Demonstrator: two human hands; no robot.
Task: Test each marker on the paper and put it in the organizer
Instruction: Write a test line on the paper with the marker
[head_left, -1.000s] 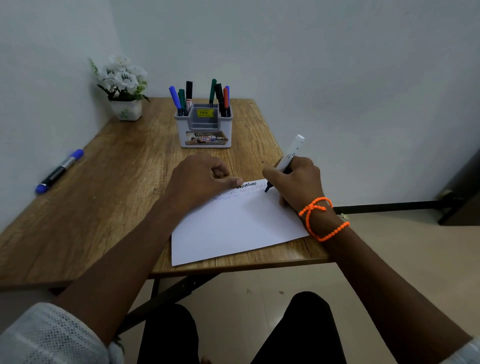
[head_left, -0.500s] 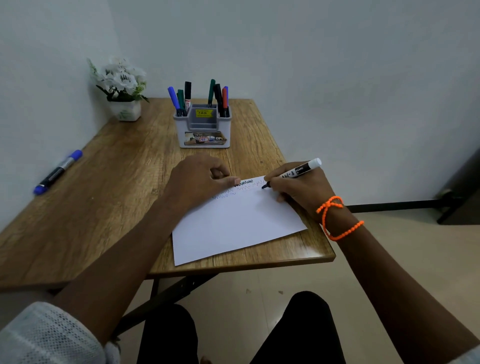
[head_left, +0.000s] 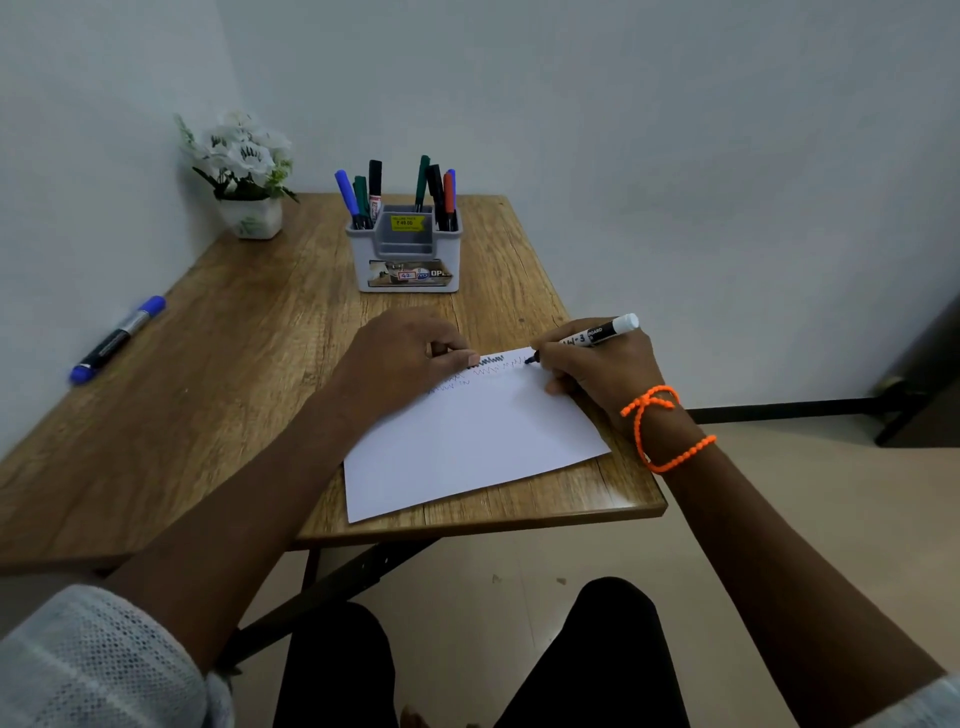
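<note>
My right hand (head_left: 597, 374) grips an uncapped black whiteboard marker (head_left: 597, 332), its tip touching the top edge of the white paper (head_left: 467, 441) beside several zigzag test lines. My left hand (head_left: 405, 358) rests on the paper's upper left part with fingers curled and one fingertip pressed flat on the sheet; what lies inside the curl is hidden. The grey organizer (head_left: 405, 254) stands behind the paper and holds several markers in blue, green, black and orange. A blue-capped marker (head_left: 117, 340) lies alone at the table's left edge.
A white pot of white flowers (head_left: 249, 213) stands in the far left corner against the wall. The wooden table (head_left: 234, 415) has its right edge just beyond my right wrist. My knees show below the near edge.
The marker in my right hand has tipped from steep to nearly flat, its rear end now pointing right. The hand slid slightly right. My left hand stayed put.
</note>
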